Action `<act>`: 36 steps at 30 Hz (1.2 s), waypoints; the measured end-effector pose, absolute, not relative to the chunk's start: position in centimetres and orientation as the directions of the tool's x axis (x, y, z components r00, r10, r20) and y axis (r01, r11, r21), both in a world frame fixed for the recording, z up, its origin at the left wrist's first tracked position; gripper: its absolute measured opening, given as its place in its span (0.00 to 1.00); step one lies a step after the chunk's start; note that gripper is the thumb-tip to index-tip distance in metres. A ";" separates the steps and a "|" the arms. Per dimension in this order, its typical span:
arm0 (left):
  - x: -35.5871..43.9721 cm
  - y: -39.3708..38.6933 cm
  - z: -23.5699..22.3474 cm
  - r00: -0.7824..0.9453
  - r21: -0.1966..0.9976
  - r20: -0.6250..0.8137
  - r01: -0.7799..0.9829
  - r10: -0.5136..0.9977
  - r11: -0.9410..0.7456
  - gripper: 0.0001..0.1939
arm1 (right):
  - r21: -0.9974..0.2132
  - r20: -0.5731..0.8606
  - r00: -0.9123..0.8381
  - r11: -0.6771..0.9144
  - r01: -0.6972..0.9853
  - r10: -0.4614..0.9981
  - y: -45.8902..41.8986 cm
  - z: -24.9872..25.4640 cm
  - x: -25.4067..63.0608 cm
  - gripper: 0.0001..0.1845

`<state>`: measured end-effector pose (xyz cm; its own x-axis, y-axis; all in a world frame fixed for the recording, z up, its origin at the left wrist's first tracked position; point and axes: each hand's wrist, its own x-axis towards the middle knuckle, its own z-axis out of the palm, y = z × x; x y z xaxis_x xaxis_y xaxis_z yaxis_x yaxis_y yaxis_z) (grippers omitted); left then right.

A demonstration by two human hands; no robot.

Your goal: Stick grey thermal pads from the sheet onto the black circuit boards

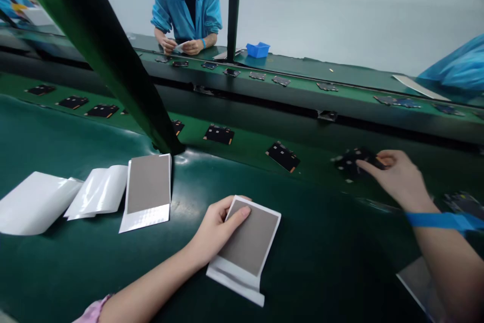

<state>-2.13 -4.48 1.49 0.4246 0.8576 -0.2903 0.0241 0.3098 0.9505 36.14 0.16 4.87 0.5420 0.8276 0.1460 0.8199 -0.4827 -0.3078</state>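
Note:
My left hand [223, 227] grips a white-bordered sheet with a grey-brown face [253, 237], thumb on top and fingers behind it. The lower end of the sheet is a folded white strip. On the right, my right hand [401, 177] pinches a thin black circuit board [357, 162] by its edge, over the green conveyor strip. That board is blurred. Another black board [283, 156] lies on the strip between my two hands, touched by neither. Around my right wrist is a blue band [442, 220].
Left on the green table are a grey-faced sheet [149, 184] and curled white backing papers [100, 189]. A dark post [124, 71] slants across the left. Several boards [219, 134] lie along the strip. Across from me, a person in blue [189, 5] handles a small pale piece near a blue bin [258, 50].

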 end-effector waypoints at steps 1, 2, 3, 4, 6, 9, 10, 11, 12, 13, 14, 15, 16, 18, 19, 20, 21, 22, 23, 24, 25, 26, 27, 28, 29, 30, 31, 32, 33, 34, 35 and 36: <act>-2.1 -4.5 1.5 0.412 0.949 -0.289 0.006 0.864 0.314 0.18 | -0.274 0.199 0.522 -0.465 0.842 0.829 -0.2 5.1 35.6 0.17; -2.1 -4.6 1.5 0.402 0.949 -0.286 -0.008 0.870 0.315 0.19 | -0.237 0.201 0.486 -0.439 0.867 0.851 -0.5 5.3 34.9 0.16; -2.1 -4.6 1.5 0.395 0.951 -0.278 -0.017 0.875 0.310 0.20 | -0.219 0.154 0.438 -0.402 0.889 0.886 -0.8 5.3 33.8 0.16; -2.1 -4.6 1.5 0.391 0.956 -0.263 -0.019 0.882 0.294 0.21 | -0.240 0.100 0.364 -0.332 0.912 0.926 -1.1 5.2 32.3 0.16; -2.2 -4.6 1.5 0.379 0.972 -0.213 -0.013 0.901 0.236 0.19 | -0.430 0.005 0.202 -0.180 0.885 0.979 -2.0 4.6 28.7 0.18; -2.3 -4.6 1.3 0.327 0.988 -0.139 -0.014 0.935 0.152 0.14 | -0.779 0.000 -0.026 0.016 0.627 1.000 -3.8 3.4 22.4 0.24; -2.4 -4.6 1.2 0.311 0.990 -0.126 -0.022 0.942 0.139 0.13 | -0.835 -0.006 -0.087 0.043 0.549 0.996 -4.4 3.1 20.6 0.25; -2.4 -4.6 1.2 0.302 0.991 -0.117 -0.034 0.946 0.133 0.13 | -0.865 -0.007 -0.115 0.052 0.500 0.993 -5.0 2.8 19.0 0.22; -2.4 -4.6 1.2 0.302 0.990 -0.108 -0.051 0.947 0.130 0.13 | -0.882 -0.002 -0.128 0.059 0.468 0.992 -5.5 2.6 17.8 0.19; -2.4 -4.7 1.2 0.308 0.990 -0.098 -0.070 0.946 0.125 0.13 | -0.891 0.004 -0.128 0.062 0.450 0.992 -5.8 2.5 16.9 0.16; -2.3 -4.7 1.2 0.313 0.990 -0.083 -0.085 0.946 0.115 0.14 | -0.896 0.017 -0.118 0.067 0.440 0.993 -6.1 2.5 16.3 0.13; -2.3 -4.7 1.3 0.313 0.991 -0.065 -0.093 0.948 0.099 0.14 | -0.898 0.032 -0.106 0.075 0.433 0.994 -6.2 2.6 16.0 0.11; -2.3 -4.7 1.3 0.308 0.992 -0.048 -0.093 0.950 0.080 0.13 | -0.897 0.047 -0.098 0.085 0.433 0.994 -6.3 2.7 15.9 0.10; -2.3 -4.6 1.5 0.290 0.996 -0.030 -0.076 0.956 0.054 0.11 | -0.880 0.075 -0.086 0.107 0.463 0.993 -6.3 3.1 15.9 0.08; -2.3 -4.6 1.6 0.282 0.996 -0.029 -0.068 0.959 0.050 0.09 | -0.863 0.089 -0.084 0.119 0.491 0.992 -6.3 3.4 16.0 0.07; -2.3 -4.5 1.6 0.276 0.997 -0.031 -0.065 0.961 0.051 0.09 | -0.845 0.103 -0.087 0.134 0.519 0.991 -6.3 3.7 16.1 0.07; -2.3 -4.5 1.7 0.271 0.996 -0.033 -0.065 0.962 0.052 0.08 | -0.828 0.115 -0.094 0.147 0.541 0.989 -6.3 3.9 16.2 0.08; -2.3 -4.5 1.7 0.265 0.996 -0.033 -0.068 0.964 0.053 0.08 | -0.816 0.124 -0.102 0.160 0.556 0.987 -6.3 4.2 16.2 0.08; -2.3 -4.5 1.7 0.260 0.996 -0.031 -0.073 0.965 0.052 0.08 | -0.807 0.129 -0.113 0.170 0.566 0.985 -6.2 4.4 16.2 0.09; -2.3 -4.5 1.7 0.258 0.995 -0.028 -0.082 0.966 0.051 0.08 | -0.800 0.130 -0.121 0.176 0.573 0.984 -6.2 4.6 16.2 0.10; -2.3 -4.5 1.6 0.255 0.994 -0.023 -0.094 0.967 0.048 0.08 | -0.796 0.127 -0.129 0.179 0.579 0.983 -6.2 4.8 16.1 0.11; -2.3 -4.5 1.6 0.252 0.993 -0.017 -0.107 0.967 0.046 0.08 | -0.791 0.124 -0.133 0.179 0.585 0.983 -6.2 4.9 16.1 0.12; -2.2 -4.6 1.6 0.250 0.992 -0.011 -0.118 0.968 0.042 0.08 | -0.788 0.120 -0.135 0.177 0.589 0.984 -6.2 5.0 16.1 0.12; -2.2 -4.6 1.6 0.249 0.992 -0.004 -0.125 0.969 0.036 0.08 | -0.787 0.118 -0.139 0.178 0.591 0.983 -6.2 5.1 16.0 0.13; -2.2 -4.6 1.6 0.247 0.991 0.003 -0.127 0.969 0.029 0.08 | -0.786 0.116 -0.142 0.178 0.592 0.983 -6.2 5.2 16.0 0.13; -2.2 -4.6 1.6 0.246 0.992 0.009 -0.125 0.969 0.022 0.09 | -0.785 0.116 -0.146 0.180 0.593 0.983 -6.1 5.3 15.9 0.13; -2.2 -4.6 1.7 0.248 0.993 0.015 -0.118 0.969 0.015 0.10 | -0.782 0.114 -0.148 0.181 0.596 0.982 -6.1 5.4 15.9 0.13; -2.2 -4.5 1.7 0.251 0.994 0.023 -0.106 0.968 0.004 0.11 | -0.780 0.114 -0.146 0.180 0.600 0.983 -6.0 5.5 15.9 0.14; -2.3 -4.5 1.7 0.258 0.996 0.033 -0.089 0.965 -0.011 0.12 | -0.777 0.115 -0.141 0.177 0.604 0.983 -6.0 5.5 16.0 0.15; -2.4 -4.4 1.8 0.271 0.997 0.047 -0.068 0.962 -0.029 0.13 | -0.774 0.118 -0.136 0.177 0.608 0.984 -6.0 5.6 16.0 0.15; -2.5 -4.4 1.8 0.286 0.998 0.063 -0.045 0.956 -0.052 0.15 | -0.771 0.125 -0.131 0.179 0.612 0.984 -5.9 5.7 16.1 0.15; -2.7 -4.4 1.8 0.303 0.997 0.081 -0.022 0.950 -0.078 0.16 | -0.768 0.133 -0.128 0.184 0.613 0.983 -5.9 5.7 16.2 0.15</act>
